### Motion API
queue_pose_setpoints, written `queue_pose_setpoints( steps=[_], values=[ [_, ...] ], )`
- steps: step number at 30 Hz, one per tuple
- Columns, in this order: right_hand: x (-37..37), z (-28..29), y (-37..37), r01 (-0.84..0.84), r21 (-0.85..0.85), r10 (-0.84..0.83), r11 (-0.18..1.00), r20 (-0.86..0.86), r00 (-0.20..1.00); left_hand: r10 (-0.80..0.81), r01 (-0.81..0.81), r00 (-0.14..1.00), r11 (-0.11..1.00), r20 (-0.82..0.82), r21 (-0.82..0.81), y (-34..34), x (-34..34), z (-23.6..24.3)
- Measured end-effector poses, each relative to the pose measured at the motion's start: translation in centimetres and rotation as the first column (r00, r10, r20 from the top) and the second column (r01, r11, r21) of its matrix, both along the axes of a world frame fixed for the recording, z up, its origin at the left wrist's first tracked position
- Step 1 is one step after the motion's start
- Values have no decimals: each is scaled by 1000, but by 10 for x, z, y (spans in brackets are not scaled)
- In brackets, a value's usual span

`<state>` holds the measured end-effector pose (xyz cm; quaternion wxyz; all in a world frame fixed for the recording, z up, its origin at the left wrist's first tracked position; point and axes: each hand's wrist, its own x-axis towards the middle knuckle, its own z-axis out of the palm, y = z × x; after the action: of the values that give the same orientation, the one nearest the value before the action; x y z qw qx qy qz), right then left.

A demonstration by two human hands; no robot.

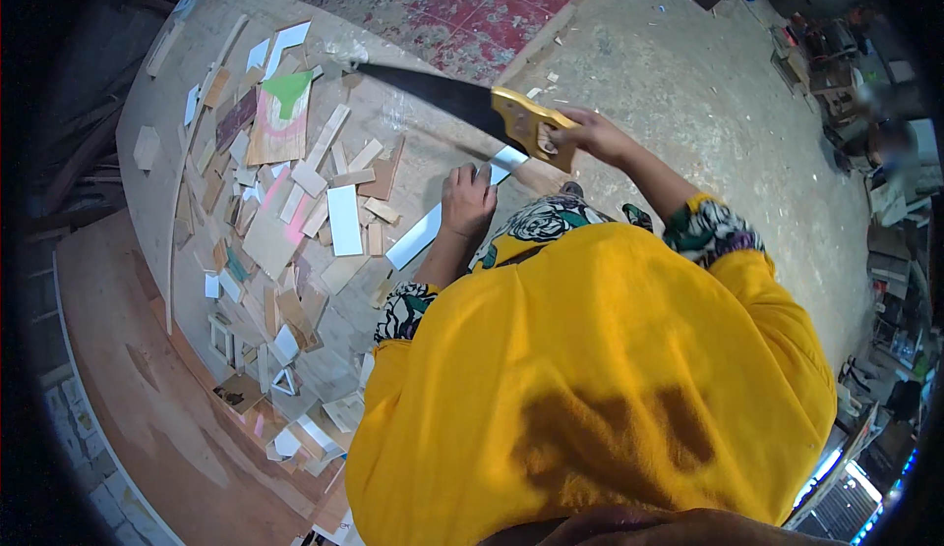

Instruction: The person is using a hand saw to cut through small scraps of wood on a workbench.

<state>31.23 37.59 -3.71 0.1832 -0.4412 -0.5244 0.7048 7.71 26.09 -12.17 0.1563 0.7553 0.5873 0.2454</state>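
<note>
My right hand (588, 137) is closed around the yellow wooden handle of a hand saw (433, 92). The saw's dark blade points to the left, over the edge of the work table. Under the blade's handle end lies a long white board strip (417, 236), slanting along the table's near right edge. My left hand (468, 200) presses down on this strip, fingers bent over it. Whether the saw teeth touch the strip, I cannot tell.
Several wood offcuts and white pieces lie scattered over the table (339, 50), among them a white rectangle (344, 220) and a board with green paint (283, 114). A long thin batten (177, 222) runs along the left. Dusty concrete floor (669, 74) stretches to the right.
</note>
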Motion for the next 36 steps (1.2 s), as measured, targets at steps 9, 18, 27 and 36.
queue_pose_setpoints(
  steps=[9, 18, 27, 36],
  values=[
    [57, 46, -95, 275, 383, -313, 882, 41, 949, -35, 33, 999, 998, 35, 62, 52, 52, -16],
    [64, 53, -138, 201, 511, -361, 835, 235, 902, 9, -11, 999, 998, 45, 56, 64, 71, -19],
    [69, 55, -134, 127, 470, -288, 873, 287, 914, 25, -27, 999, 999, 47, 27, 63, 69, -11],
    [42, 83, -122, 137, 377, -275, 916, 340, 899, 41, -41, 994, 999, 98, -4, 63, 68, -9]
  ],
)
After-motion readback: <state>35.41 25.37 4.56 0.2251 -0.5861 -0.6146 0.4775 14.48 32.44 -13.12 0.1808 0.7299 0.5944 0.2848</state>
